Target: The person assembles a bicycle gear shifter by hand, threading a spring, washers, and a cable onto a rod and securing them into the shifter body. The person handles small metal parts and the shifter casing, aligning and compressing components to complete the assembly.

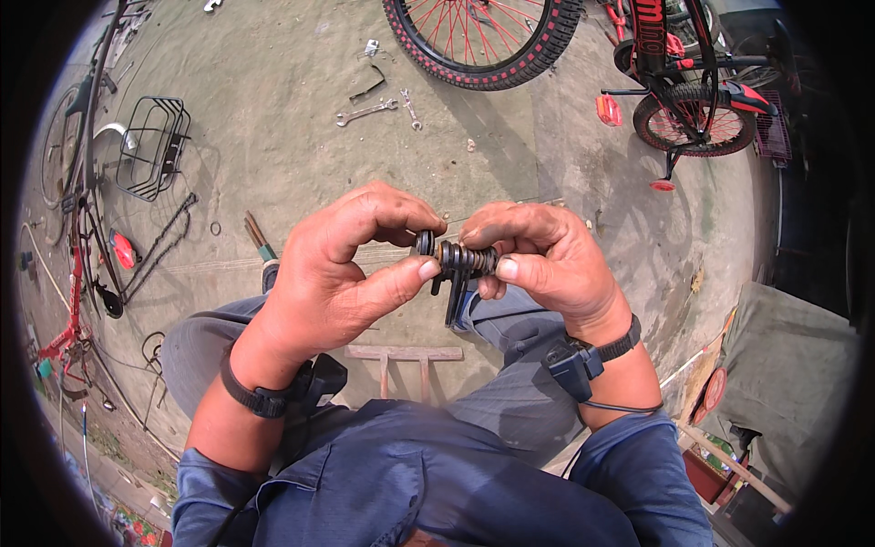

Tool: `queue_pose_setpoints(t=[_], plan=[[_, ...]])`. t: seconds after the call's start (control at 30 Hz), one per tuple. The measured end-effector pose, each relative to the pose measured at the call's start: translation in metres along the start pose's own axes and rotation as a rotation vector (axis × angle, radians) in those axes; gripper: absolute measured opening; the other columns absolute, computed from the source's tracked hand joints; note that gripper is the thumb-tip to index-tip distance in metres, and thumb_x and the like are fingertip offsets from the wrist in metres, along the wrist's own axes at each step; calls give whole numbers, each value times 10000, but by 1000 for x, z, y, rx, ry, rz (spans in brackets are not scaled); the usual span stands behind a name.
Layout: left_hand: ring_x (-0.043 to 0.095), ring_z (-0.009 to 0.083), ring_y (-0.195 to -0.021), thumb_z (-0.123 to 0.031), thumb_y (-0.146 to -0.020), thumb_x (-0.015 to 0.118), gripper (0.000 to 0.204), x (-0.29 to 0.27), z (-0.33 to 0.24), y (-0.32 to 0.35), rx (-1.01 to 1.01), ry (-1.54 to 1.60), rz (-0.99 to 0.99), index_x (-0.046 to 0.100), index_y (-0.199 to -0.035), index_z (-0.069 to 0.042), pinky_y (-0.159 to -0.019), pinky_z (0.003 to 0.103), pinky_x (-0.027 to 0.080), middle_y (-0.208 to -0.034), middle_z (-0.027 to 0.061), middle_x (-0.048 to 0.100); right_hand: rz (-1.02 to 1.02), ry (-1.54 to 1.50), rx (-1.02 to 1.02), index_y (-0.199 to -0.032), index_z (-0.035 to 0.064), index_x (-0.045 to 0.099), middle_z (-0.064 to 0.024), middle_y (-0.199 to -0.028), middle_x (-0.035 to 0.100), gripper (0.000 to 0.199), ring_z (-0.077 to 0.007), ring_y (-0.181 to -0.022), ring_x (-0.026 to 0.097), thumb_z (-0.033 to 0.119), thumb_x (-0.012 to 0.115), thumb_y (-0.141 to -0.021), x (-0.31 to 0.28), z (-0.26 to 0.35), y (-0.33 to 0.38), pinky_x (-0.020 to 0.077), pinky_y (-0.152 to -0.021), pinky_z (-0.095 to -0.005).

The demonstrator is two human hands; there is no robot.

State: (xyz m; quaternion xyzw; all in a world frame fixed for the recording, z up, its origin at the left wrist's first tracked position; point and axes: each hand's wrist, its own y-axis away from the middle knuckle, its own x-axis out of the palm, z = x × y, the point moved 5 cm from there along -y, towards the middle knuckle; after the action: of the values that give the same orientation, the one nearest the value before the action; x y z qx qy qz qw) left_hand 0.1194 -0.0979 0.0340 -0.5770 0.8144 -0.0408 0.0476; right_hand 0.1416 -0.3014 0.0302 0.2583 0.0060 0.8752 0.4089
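Note:
In front of me, a dark metal threaded part (467, 258) with several black rings along it is held between both hands. A flat black arm points downward from its middle. My left hand (357, 260) pinches a black ring (425, 242) at the part's left end with thumb and index finger. At the right end, my right hand (550, 263) has its thumb and fingers closed around the shaft. My fingertips partly hide both ends, and I cannot make out the exact kind of part.
Beyond my hands lie wrenches (366, 112) on a greenish mat (301, 64). A bicycle wheel (483, 84) with red spokes stands at the top, near a black-and-red bicycle (693, 118). To the left are a wire basket (153, 150), a chain (162, 244) and a red bicycle frame (68, 319).

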Motion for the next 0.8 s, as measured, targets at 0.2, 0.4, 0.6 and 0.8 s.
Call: queue_pose_setpoints(t=[0.2,0.4,0.6,0.8], plan=[[635,220,-1022,4,-848,709,244,2,1,1,0,20,-29,624,-1077,15,-890,345,516,-1097,151,647,11,17,-20,-1196,-34,657,-108,-1120,658,289,-141,-840,681,-23,614,-910,2,2,-1,568,-750,-269],[633,213,-1019,11,-835,699,246,0,0,2,9,-16,-44,624,-1069,7,-882,340,511,-1086,144,651,-22,12,-3,-1168,-34,673,-108,-1144,641,287,-140,-841,677,-44,593,-892,6,6,1,568,-742,-262],[640,180,-854,-45,-808,763,235,2,-1,1,69,-23,-172,668,-1022,-27,-748,294,511,-986,92,680,-18,33,-63,-1160,-29,674,-103,-1151,636,298,-137,-862,677,-47,628,-867,9,8,-1,572,-751,-260],[634,192,-891,-8,-807,732,247,3,-1,1,60,-74,-160,651,-1040,-11,-788,307,507,-1003,106,667,-117,31,-92,-1148,-6,652,-72,-1152,639,367,-111,-908,668,-73,753,-802,17,1,-3,563,-752,-241]])
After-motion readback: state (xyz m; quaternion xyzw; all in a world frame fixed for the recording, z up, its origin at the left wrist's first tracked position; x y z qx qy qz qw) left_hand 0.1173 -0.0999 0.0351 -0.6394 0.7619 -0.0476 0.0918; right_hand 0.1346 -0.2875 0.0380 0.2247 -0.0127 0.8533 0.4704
